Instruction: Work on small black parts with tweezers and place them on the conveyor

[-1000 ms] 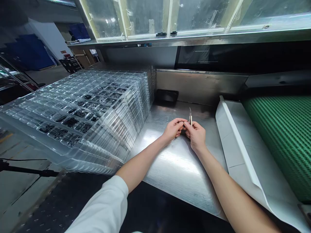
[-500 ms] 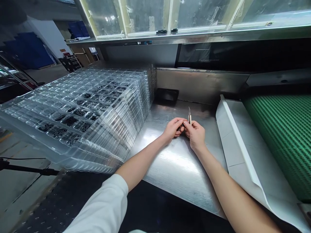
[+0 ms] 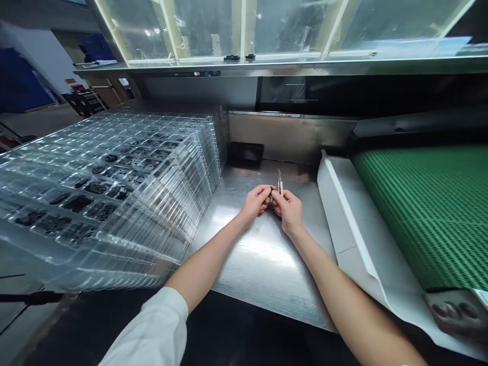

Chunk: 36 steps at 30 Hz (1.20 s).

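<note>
My left hand and my right hand meet above the middle of a brushed steel table. Slim tweezers stand upright, tips pointing away from me, pinched in my right fingers. My left fingers hold a small dark part, mostly hidden by the fingers, and it sits right by the tweezers' lower end. Whether the tips touch it, I cannot tell.
A tall stack of transparent plastic trays holding dark round parts fills the left. A small black tray stands at the back. White sheeting edges a green conveyor belt at right, with a grey holed object in the corner.
The whole scene has shifted left in view as my head turned right. A grey holed object has entered at the lower right. My hands keep the same grip.
</note>
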{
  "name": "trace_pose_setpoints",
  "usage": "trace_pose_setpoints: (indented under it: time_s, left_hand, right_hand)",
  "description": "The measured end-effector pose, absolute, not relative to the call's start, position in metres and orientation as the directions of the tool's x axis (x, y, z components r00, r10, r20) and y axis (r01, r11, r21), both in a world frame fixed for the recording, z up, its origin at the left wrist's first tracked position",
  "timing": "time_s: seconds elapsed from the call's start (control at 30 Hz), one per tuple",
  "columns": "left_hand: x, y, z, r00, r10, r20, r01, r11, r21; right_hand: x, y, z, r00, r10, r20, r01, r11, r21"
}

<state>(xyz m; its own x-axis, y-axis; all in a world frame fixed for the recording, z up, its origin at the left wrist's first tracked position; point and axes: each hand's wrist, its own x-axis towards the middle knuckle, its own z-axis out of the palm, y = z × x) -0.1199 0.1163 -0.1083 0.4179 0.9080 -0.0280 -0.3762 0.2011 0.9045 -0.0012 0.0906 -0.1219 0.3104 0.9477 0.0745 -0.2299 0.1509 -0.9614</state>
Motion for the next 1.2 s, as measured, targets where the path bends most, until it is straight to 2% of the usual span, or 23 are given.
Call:
trace_pose_setpoints:
  time_s: [0.23,0.67,0.97,1.2]
  left_hand:
    - [-0.12,0.118,-0.11,0.403,0.915,0.033,-0.374,0.131,0.918]
    - [-0.126,0.118,-0.103,0.474,0.88,-0.006,-0.507,0.279,0.816]
    - [-0.138,0.124,-0.094,0.48,0.877,-0.005,-0.66,0.365,0.657]
    - [-0.138,0.125,-0.093,0.442,0.897,0.013,-0.7,0.336,0.63]
  right_hand:
    - [0.0,0.091,-0.128,0.316,0.931,0.181,-0.097,0.222,-0.97]
    - [0.004,0.088,-0.132,0.336,0.885,0.321,0.126,0.295,-0.947]
    - [0.005,0.082,-0.127,0.293,0.843,0.451,0.457,0.291,-0.841]
    - [0.004,0.081,-0.125,0.242,0.829,0.504,0.543,0.315,-0.779]
